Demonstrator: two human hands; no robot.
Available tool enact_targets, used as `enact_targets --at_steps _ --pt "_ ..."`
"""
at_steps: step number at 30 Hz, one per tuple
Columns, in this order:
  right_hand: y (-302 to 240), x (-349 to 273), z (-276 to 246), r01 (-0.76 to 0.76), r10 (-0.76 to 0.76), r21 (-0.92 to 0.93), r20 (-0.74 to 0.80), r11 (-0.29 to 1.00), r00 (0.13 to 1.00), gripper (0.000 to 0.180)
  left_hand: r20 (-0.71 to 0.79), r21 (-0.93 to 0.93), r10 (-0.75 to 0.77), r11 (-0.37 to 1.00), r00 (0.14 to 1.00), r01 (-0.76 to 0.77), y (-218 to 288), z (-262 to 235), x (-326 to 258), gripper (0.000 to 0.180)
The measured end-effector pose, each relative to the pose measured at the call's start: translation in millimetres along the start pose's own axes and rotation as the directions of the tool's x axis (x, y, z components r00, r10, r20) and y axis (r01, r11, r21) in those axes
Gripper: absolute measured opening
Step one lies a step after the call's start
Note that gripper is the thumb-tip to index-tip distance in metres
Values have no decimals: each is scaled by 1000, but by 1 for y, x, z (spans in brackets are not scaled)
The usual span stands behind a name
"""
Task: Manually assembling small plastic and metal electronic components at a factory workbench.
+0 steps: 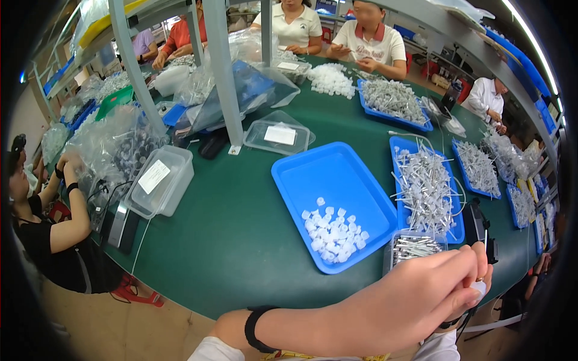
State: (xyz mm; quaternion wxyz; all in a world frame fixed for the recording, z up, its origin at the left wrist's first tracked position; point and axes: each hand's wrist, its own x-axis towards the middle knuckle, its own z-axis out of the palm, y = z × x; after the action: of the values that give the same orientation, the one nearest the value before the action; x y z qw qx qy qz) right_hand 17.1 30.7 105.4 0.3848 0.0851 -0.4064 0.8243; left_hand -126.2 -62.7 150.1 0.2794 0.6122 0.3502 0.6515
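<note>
Both hands meet at the lower right, beyond the table edge. My left hand (442,283) reaches across from the lower left, its fingers closed in a pinch around a small white plastic piece (480,289). Close against it, my right hand (488,278) is mostly hidden behind the left one; its visible fingers are bent, and what they grip is unclear. A thin rod (486,236) sticks up above the fingertips. Just left of the hands stands a clear box of metal rods (415,248). A blue tray (337,174) nearby holds a heap of small white plastic caps (335,236).
Blue trays of thin metal parts (424,183) line the right side. A lidded clear container (159,180) and a loose lid (278,135) rest on the green table (241,240). Grey posts (220,72) rise from it. Co-workers sit along the far side and left.
</note>
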Motion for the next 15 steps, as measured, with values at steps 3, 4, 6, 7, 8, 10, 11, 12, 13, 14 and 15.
enact_targets --at_steps 3,4,6,7,8,10,11,12,13,14,15 --pt "-4 -1 5 -148 144 143 38 979 989 17 -43 -58 87 994 995 -90 3 -9 -5 11" --pt "-4 -1 5 -217 207 205 69 954 976 17 -100 -95 229 966 968 -239 3 -13 -8 12" --pt "-26 -9 10 -166 160 108 62 980 985 18 116 -53 53 998 992 -47 24 -23 -6 18" --pt "-19 -4 6 -193 172 200 118 961 978 17 269 -84 154 987 951 -136 26 -34 -10 22" --pt "-10 1 4 -221 176 288 173 932 969 17 413 -131 250 968 876 -214 29 -41 -15 25" --pt "-2 2 11 -156 114 366 134 917 984 15 365 -71 228 974 903 -217 38 -45 -28 26" --pt "-5 1 11 -143 105 353 125 925 987 15 331 -31 223 974 917 -225 41 -43 -32 28" --pt "-7 0 11 -130 96 339 116 932 989 14 295 10 219 973 930 -232 44 -41 -36 29" --pt "-7 0 11 -110 76 336 110 935 991 14 259 51 216 970 941 -237 46 -41 -39 31" --pt "-8 -1 10 -112 78 340 111 934 991 14 219 101 211 966 953 -238 50 -42 -41 33" --pt "-9 -2 8 -122 88 294 125 948 988 13 217 103 209 966 953 -235 53 -47 -43 33"
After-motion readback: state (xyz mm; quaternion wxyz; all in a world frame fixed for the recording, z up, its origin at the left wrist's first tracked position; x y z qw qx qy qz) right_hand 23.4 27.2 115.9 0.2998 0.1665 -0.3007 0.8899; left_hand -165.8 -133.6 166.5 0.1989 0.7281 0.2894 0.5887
